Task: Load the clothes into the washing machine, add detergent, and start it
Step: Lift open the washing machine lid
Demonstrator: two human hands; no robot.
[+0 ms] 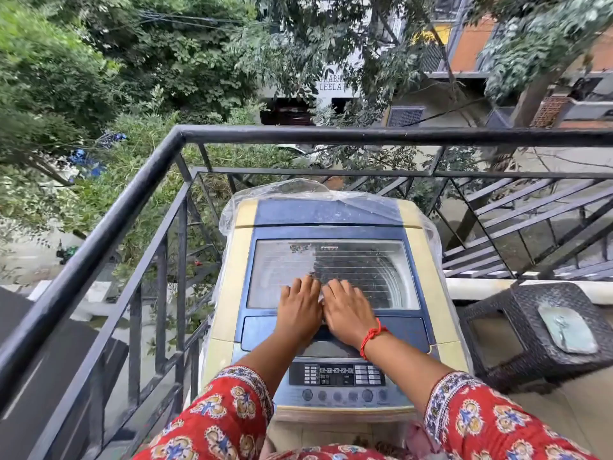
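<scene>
A top-loading washing machine (229, 277) in cream and blue stands on a balcony in front of me. Its glass lid (331, 260) is closed. My left hand (300, 305) and my right hand (346, 308) lie side by side, flat on the near part of the lid, fingers straight. A red thread is tied round my right wrist. The control panel (336, 375) with buttons and knobs sits at the near edge, between my forearms. A clear plastic cover (282, 190) is pushed back over the machine's rear. No clothes or detergent show clearly.
A black metal railing (139, 190) runs along the left and far sides of the balcony, close to the machine. A dark wicker stool (517, 313) stands at the right, with a flat grey-green object (567, 328) on top. Trees and a building lie beyond.
</scene>
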